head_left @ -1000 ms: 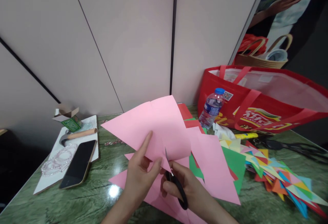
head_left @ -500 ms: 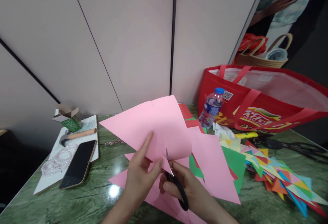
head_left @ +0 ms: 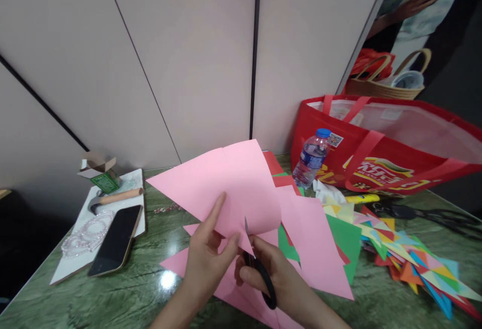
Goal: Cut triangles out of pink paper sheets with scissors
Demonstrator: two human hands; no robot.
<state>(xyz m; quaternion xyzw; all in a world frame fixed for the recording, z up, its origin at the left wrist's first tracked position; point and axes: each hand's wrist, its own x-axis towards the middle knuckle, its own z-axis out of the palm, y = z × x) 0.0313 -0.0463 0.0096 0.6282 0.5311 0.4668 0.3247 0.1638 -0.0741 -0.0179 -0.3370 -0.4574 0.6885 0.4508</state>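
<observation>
A sheet of pink paper (head_left: 241, 178) is held up above the table, its lower right part curling. My left hand (head_left: 209, 256) pinches its lower edge, index finger stretched along the face and thumb near the cut. In my right hand (head_left: 280, 273) are black-handled scissors (head_left: 269, 289). Their blade lies against the paper close to my left thumb, with a narrow strip of pink beside it. Part of the blades is hidden by the paper. Beneath both hands lie more pink sheets (head_left: 316, 248), over green paper (head_left: 344, 243) and red paper.
On the left, a phone (head_left: 116, 241), a beaded string and a wooden-handled sickle (head_left: 116, 197) rest on a white board, with a small green box (head_left: 105, 178) behind. At right stand a water bottle (head_left: 312, 158), a red bag (head_left: 376, 143) and folded coloured paper pieces (head_left: 414, 253).
The view has shifted very slightly. Hands, scissors and pink sheet stay almost in the same place.
</observation>
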